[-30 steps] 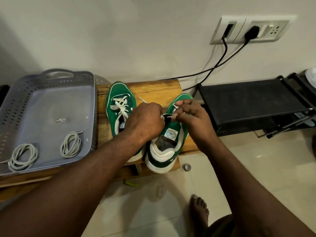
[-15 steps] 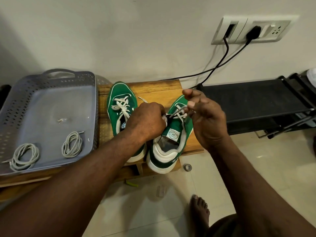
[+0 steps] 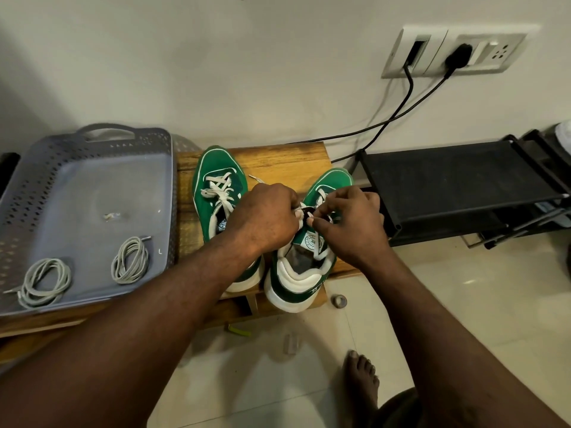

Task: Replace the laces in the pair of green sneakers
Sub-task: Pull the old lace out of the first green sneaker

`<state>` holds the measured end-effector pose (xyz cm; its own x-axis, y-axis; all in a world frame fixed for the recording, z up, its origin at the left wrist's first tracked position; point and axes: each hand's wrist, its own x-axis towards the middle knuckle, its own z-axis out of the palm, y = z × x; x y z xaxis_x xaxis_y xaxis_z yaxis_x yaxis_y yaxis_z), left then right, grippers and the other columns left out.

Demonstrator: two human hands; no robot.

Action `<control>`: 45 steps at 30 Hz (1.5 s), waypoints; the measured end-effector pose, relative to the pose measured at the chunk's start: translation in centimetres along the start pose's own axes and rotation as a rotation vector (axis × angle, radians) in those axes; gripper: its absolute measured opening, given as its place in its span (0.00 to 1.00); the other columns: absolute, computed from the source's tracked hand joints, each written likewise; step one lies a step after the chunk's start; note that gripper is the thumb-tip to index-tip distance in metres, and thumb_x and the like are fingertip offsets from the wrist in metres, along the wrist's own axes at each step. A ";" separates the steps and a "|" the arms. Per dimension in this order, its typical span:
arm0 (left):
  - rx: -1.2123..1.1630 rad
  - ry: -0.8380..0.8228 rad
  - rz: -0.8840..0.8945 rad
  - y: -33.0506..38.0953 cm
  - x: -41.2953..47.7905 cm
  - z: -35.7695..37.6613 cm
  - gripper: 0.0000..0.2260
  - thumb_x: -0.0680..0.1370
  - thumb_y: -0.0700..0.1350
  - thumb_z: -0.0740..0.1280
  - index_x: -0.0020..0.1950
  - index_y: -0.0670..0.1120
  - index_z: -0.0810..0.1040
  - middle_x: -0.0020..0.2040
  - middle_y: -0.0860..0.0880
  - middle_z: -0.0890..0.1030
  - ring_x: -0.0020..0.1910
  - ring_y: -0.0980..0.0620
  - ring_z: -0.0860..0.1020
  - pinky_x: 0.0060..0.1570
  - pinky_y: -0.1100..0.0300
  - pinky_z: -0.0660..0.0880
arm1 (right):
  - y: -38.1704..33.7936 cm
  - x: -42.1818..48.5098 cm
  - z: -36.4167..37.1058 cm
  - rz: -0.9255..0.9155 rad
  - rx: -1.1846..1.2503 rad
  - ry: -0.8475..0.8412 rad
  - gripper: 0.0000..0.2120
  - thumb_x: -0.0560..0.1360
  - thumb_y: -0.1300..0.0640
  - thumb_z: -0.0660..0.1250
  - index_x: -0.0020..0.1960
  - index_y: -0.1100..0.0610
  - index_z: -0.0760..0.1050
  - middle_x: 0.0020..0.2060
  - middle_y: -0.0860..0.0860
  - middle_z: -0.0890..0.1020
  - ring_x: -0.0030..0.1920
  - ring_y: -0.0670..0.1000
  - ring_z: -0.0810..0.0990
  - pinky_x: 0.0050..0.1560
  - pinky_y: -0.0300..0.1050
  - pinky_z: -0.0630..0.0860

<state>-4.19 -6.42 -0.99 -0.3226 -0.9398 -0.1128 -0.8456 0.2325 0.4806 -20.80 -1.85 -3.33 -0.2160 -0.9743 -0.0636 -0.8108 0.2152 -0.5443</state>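
1. Left hand: fingers curled, tips closed on the white lace at the throat of the first sneaker.
2. Right hand: thumb and forefinger pinch the same lace, fingertips almost meeting those of the left hand.
3. First sneaker: green with a white sole, directly beneath both hands. Its heel points toward the person and overhangs the edge of the wooden bench. The tongue label shows just below the fingers.
4. Second sneaker: green, loosely laced in white, just left of the left hand; its heel is hidden under the left wrist.
5. Grey tray: well left of the left hand. It holds the inner lace coil and the outer lace coil, both grey and lying apart.
6. Black shoe rack: right of the right hand, on the floor.
7. Wall socket: above and beyond the right hand, with black cables hanging from it.
8. Bare foot: on the tiles, below the right forearm.
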 end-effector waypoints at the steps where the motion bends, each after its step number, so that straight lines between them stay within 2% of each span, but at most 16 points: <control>1: 0.004 0.002 -0.005 0.0 0.0 0.0 0.09 0.80 0.50 0.71 0.58 0.52 0.86 0.52 0.47 0.86 0.52 0.45 0.83 0.55 0.49 0.81 | 0.0 0.0 0.0 -0.034 0.041 -0.010 0.04 0.74 0.46 0.77 0.45 0.43 0.83 0.62 0.42 0.76 0.71 0.51 0.65 0.67 0.56 0.68; 5: 0.024 0.008 -0.022 -0.1 0.1 -0.1 0.08 0.78 0.50 0.72 0.56 0.51 0.86 0.48 0.47 0.85 0.48 0.45 0.82 0.49 0.52 0.80 | -0.7 -0.2 -1.9 -0.225 0.985 -0.076 0.03 0.69 0.55 0.75 0.39 0.47 0.85 0.63 0.47 0.79 0.70 0.51 0.75 0.63 0.55 0.77; 8: 0.039 0.018 -0.015 -0.1 0.0 -0.2 0.09 0.79 0.49 0.71 0.58 0.51 0.86 0.51 0.46 0.86 0.51 0.43 0.83 0.51 0.52 0.81 | -0.4 -0.2 -3.7 -0.334 1.239 -0.088 0.07 0.70 0.55 0.69 0.40 0.52 0.86 0.59 0.58 0.80 0.68 0.56 0.76 0.67 0.56 0.72; 10: 0.032 0.007 -0.019 0.0 0.0 -0.2 0.09 0.79 0.49 0.71 0.58 0.51 0.86 0.51 0.46 0.86 0.51 0.43 0.83 0.52 0.51 0.81 | 0.4 0.1 -3.2 -0.179 1.157 -0.054 0.13 0.73 0.50 0.69 0.47 0.58 0.86 0.51 0.58 0.82 0.59 0.57 0.80 0.63 0.56 0.74; 12: 0.029 -0.007 -0.016 0.2 -0.1 -0.4 0.09 0.79 0.49 0.71 0.59 0.51 0.86 0.52 0.46 0.86 0.51 0.44 0.82 0.53 0.51 0.81 | 0.7 0.3 -2.0 0.023 0.883 0.029 0.19 0.74 0.39 0.69 0.45 0.55 0.85 0.49 0.55 0.83 0.54 0.54 0.83 0.60 0.57 0.77; 15: 0.020 -0.015 -0.002 0.4 -0.3 -0.6 0.13 0.80 0.48 0.70 0.65 0.54 0.82 0.53 0.48 0.86 0.51 0.46 0.82 0.49 0.55 0.78 | 0.9 0.4 -0.7 0.047 0.369 0.061 0.20 0.70 0.30 0.72 0.39 0.47 0.81 0.57 0.47 0.79 0.64 0.51 0.75 0.63 0.59 0.77; 19: 0.010 -0.017 0.056 0.7 -0.8 -0.6 0.21 0.81 0.46 0.69 0.74 0.57 0.76 0.57 0.50 0.86 0.56 0.46 0.82 0.57 0.52 0.79 | 0.2 0.0 0.1 -0.019 0.025 -0.023 0.13 0.72 0.36 0.75 0.41 0.44 0.78 0.60 0.42 0.74 0.69 0.50 0.63 0.68 0.60 0.70; 21: 0.029 -0.004 0.061 0.8 -0.8 -0.6 0.20 0.81 0.46 0.69 0.73 0.58 0.77 0.57 0.49 0.86 0.56 0.45 0.82 0.57 0.51 0.80 | 0.0 -0.1 0.1 -0.072 0.120 -0.029 0.09 0.74 0.45 0.77 0.39 0.44 0.79 0.60 0.41 0.76 0.70 0.50 0.65 0.68 0.61 0.71; 24: 0.075 0.005 0.048 0.8 -0.7 -0.6 0.15 0.81 0.46 0.67 0.68 0.57 0.81 0.54 0.46 0.85 0.49 0.45 0.80 0.49 0.53 0.78 | -0.6 -0.1 -1.1 -0.151 0.770 -0.060 0.07 0.74 0.54 0.74 0.37 0.47 0.81 0.62 0.45 0.80 0.67 0.50 0.76 0.64 0.57 0.77; 26: 0.072 0.009 0.041 0.8 -0.8 -0.7 0.15 0.81 0.45 0.67 0.66 0.55 0.82 0.54 0.46 0.85 0.50 0.44 0.81 0.50 0.53 0.78 | -0.5 0.1 -2.0 -0.092 0.988 0.015 0.06 0.73 0.56 0.72 0.38 0.54 0.80 0.61 0.48 0.81 0.65 0.50 0.79 0.63 0.56 0.78; 29: 0.043 0.001 0.034 0.8 -0.8 -0.6 0.19 0.78 0.43 0.68 0.68 0.56 0.80 0.54 0.46 0.86 0.51 0.42 0.82 0.50 0.54 0.78 | 0.7 0.7 -2.3 0.064 0.631 0.229 0.08 0.75 0.42 0.70 0.49 0.44 0.83 0.62 0.48 0.78 0.66 0.54 0.76 0.65 0.62 0.78; 32: 0.008 -0.033 0.056 1.1 -0.9 -0.8 0.23 0.76 0.44 0.66 0.71 0.59 0.73 0.55 0.46 0.85 0.47 0.44 0.81 0.47 0.52 0.80 | 1.5 0.6 -2.1 0.197 0.185 0.278 0.29 0.75 0.36 0.73 0.70 0.48 0.74 0.70 0.51 0.72 0.71 0.55 0.67 0.68 0.60 0.73; 35: 0.014 -0.079 0.118 1.4 -1.0 -0.7 0.22 0.79 0.49 0.66 0.73 0.62 0.73 0.62 0.47 0.84 0.53 0.46 0.82 0.53 0.49 0.82 | 1.1 0.2 -2.3 -0.011 0.182 0.291 0.25 0.74 0.40 0.75 0.67 0.49 0.76 0.59 0.49 0.78 0.60 0.48 0.75 0.56 0.51 0.80; 38: 0.065 -0.129 0.167 1.6 -1.1 -0.4 0.23 0.80 0.52 0.66 0.75 0.61 0.72 0.54 0.49 0.84 0.48 0.49 0.81 0.48 0.53 0.81 | 0.2 -0.6 -2.2 -0.132 0.128 0.031 0.24 0.74 0.44 0.77 0.67 0.47 0.75 0.45 0.45 0.80 0.44 0.44 0.80 0.41 0.46 0.79; 41: 0.110 -0.163 0.159 1.6 -1.1 -0.5 0.22 0.79 0.53 0.67 0.74 0.59 0.73 0.45 0.52 0.78 0.45 0.50 0.78 0.43 0.56 0.76 | -0.2 -0.9 -1.8 -0.146 -0.062 -0.047 0.28 0.74 0.48 0.76 0.71 0.46 0.71 0.47 0.44 0.81 0.45 0.46 0.80 0.45 0.47 0.79; 45: 0.122 -0.163 0.173 1.8 -1.1 -0.4 0.23 0.78 0.52 0.67 0.75 0.57 0.74 0.38 0.56 0.73 0.38 0.55 0.75 0.42 0.56 0.76 | 0.3 -0.6 -1.7 -0.014 0.063 0.025 0.25 0.76 0.51 0.76 0.71 0.47 0.72 0.46 0.44 0.83 0.46 0.47 0.83 0.49 0.51 0.84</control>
<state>-5.20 -5.09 0.36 -0.5223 -0.8332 -0.1816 -0.8138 0.4235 0.3978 -21.82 -1.08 -2.02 -0.2193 -0.9750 -0.0352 -0.7781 0.1965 -0.5966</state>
